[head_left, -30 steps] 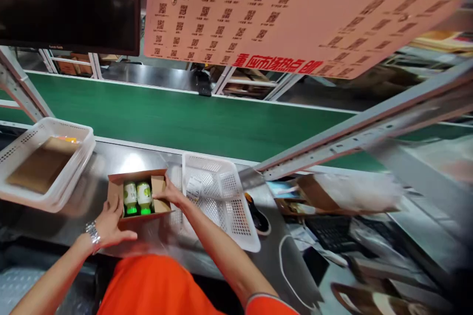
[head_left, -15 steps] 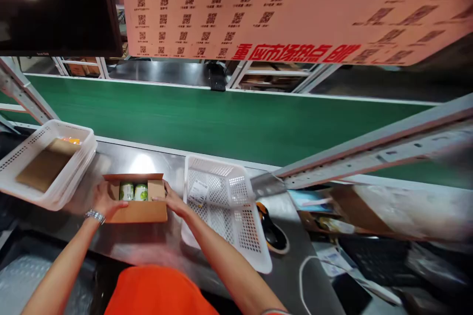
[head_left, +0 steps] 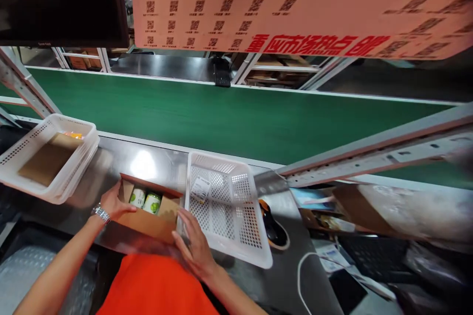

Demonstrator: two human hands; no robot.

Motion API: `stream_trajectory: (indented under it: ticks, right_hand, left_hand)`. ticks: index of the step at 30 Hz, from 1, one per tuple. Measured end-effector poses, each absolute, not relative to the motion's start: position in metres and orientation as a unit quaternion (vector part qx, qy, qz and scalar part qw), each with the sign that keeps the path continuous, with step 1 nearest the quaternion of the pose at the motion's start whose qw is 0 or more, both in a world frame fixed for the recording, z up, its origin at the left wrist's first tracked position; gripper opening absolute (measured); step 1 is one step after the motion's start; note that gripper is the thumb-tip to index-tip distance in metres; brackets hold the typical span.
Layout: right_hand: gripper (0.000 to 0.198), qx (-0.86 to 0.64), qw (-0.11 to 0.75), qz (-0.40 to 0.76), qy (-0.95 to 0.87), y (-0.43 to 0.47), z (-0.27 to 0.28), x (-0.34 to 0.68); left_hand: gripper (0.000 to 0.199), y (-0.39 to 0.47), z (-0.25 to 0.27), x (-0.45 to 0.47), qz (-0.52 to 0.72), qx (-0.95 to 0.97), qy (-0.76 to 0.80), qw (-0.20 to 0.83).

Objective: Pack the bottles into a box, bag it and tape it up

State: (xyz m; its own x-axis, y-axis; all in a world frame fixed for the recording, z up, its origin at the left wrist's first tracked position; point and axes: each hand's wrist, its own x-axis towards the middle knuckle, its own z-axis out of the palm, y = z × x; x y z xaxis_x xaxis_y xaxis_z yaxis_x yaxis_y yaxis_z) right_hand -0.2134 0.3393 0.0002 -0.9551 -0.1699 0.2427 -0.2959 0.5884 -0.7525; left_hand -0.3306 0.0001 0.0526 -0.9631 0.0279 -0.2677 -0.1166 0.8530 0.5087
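Note:
An open brown cardboard box (head_left: 148, 224) sits at an angle on the metal bench. Two green-and-white cans (head_left: 152, 203) stand side by side inside it, between cardboard flaps or inserts at either end. My left hand (head_left: 115, 202), with a metal watch on the wrist, grips the box's left end, thumb along the front edge. At the right end is my right hand (head_left: 195, 246), its fingers stretched and apart; they lie against or just beside the box, and I cannot tell which. A white plastic basket (head_left: 221, 248) holding a printed label packet (head_left: 200, 188) stands just right of the box.
Stacked white baskets (head_left: 61, 192) with a brown packet (head_left: 51, 160) stand at left. A black-and-orange scanner (head_left: 275, 231) and a white cable (head_left: 300, 275) lie right of the basket. Beyond the bench runs a green conveyor belt (head_left: 166, 108); a pink code board (head_left: 221, 10) hangs above.
The box has turned clockwise and come slightly nearer and to the right. My right hand has left its grip on the right end and opened, lower down. The view has shifted a little.

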Motion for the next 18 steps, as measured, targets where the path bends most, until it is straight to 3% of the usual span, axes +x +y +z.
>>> stream_trajectory:
  ticks: [4,11,14,18]
  right_hand:
    - [0.089,0.262,0.037,0.353,-0.898,0.332,0.015,-0.223]
    - [0.077,0.239,-0.077,0.308,-0.917,0.322,0.029,-0.262]
    - [0.068,0.230,-0.060,0.320,-0.917,0.322,0.023,-0.268]
    - [0.066,0.211,-0.004,0.347,-0.914,0.316,0.010,-0.261]
  left_hand:
    - [0.094,-0.007,0.048,-0.328,0.281,0.060,0.949,0.133]
    - [0.090,-0.014,0.033,-0.338,0.311,0.152,0.924,0.161]
    - [0.078,-0.006,0.026,-0.350,0.327,0.119,0.926,0.143]
    - [0.078,-0.002,0.026,-0.367,0.314,0.110,0.931,0.151]
